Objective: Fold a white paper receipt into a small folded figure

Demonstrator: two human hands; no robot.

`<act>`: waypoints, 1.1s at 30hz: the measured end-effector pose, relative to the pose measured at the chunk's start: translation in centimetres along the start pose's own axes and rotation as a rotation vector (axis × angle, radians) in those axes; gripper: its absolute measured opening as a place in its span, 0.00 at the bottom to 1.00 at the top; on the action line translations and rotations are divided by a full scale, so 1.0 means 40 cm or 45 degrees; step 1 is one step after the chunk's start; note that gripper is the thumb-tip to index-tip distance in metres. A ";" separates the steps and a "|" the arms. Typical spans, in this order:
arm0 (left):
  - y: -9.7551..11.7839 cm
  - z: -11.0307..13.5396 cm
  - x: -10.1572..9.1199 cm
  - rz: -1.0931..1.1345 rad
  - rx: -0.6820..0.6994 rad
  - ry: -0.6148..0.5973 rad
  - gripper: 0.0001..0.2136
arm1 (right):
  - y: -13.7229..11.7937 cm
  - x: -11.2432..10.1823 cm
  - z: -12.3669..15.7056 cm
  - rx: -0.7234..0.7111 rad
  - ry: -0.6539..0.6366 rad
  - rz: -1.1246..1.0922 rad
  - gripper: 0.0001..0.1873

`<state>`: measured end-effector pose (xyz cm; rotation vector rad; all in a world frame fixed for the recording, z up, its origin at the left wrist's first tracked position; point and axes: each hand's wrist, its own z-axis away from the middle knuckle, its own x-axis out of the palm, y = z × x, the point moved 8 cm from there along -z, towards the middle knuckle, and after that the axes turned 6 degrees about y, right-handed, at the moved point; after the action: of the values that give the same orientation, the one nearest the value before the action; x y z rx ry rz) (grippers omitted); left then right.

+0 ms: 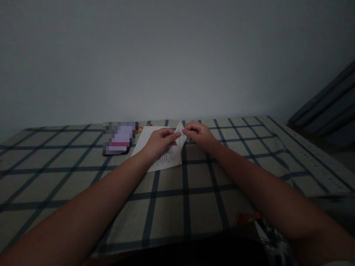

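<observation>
A white printed sheet of paper (166, 159) lies on the checked cloth (194, 199), its right edge folded up into a raised flap (180, 133). My left hand (161, 142) rests on the sheet, thumb and fingers pinched on the flap's left side. My right hand (198, 135) pinches the same flap from the right. Both forearms reach forward from the near edge. The light is dim and the print is unreadable.
A dark phone (119, 139) with a lit, blurred screen lies just left of the sheet. A plain wall rises behind the surface. A dark striped cushion or bedding (330, 107) sits at the far right. A crumpled patterned thing (266, 232) lies at the near edge.
</observation>
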<state>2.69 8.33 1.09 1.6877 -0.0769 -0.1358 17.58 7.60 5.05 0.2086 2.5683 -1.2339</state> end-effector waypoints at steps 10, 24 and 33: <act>0.004 0.006 0.006 -0.025 -0.041 -0.014 0.15 | -0.007 0.006 0.000 -0.028 -0.038 0.013 0.13; 0.020 0.015 0.014 -0.046 0.023 -0.035 0.14 | -0.025 -0.009 -0.002 -0.126 0.054 0.133 0.11; 0.023 0.012 0.016 0.008 0.082 -0.100 0.23 | -0.009 -0.022 -0.004 -0.055 0.148 0.100 0.11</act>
<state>3.28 7.66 1.92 1.7462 -0.1471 -0.1968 18.29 7.50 5.68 0.3788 2.6544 -1.1689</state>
